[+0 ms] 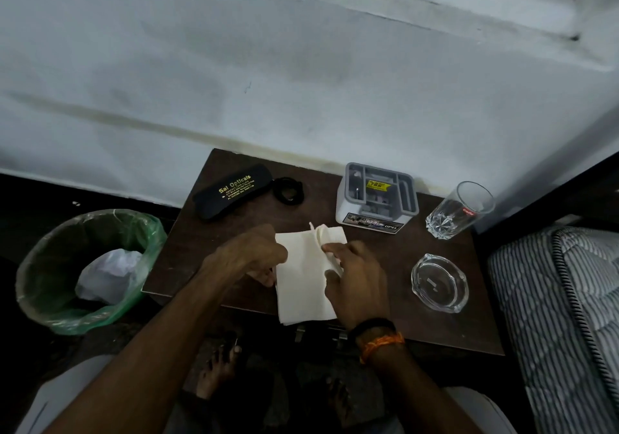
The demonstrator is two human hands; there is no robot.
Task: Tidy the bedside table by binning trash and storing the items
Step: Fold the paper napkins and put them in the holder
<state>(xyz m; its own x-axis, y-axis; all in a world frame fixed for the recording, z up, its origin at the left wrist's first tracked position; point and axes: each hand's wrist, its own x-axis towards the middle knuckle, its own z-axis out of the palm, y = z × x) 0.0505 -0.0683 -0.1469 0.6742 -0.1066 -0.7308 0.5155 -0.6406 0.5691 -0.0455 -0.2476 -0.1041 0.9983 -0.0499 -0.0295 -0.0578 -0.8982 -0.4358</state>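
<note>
A stack of white paper napkins (303,279) lies on the dark brown bedside table (402,253), overhanging its front edge. My left hand (249,254) grips the napkins' left edge. My right hand (355,278) pinches their folded right edge, with a fold lifted near the top. Behind them a black "Sai Opticals" glasses case (232,191) lies at the back left, next to a black round band (288,191). A grey organiser box (376,199) stands at the back. A drinking glass (459,209) and a glass ashtray (438,283) are on the right.
A bin with a green liner (85,269) stands on the floor left of the table, with crumpled white trash inside. A striped mattress (562,299) borders the table on the right. The wall runs behind. My bare feet are below the table front.
</note>
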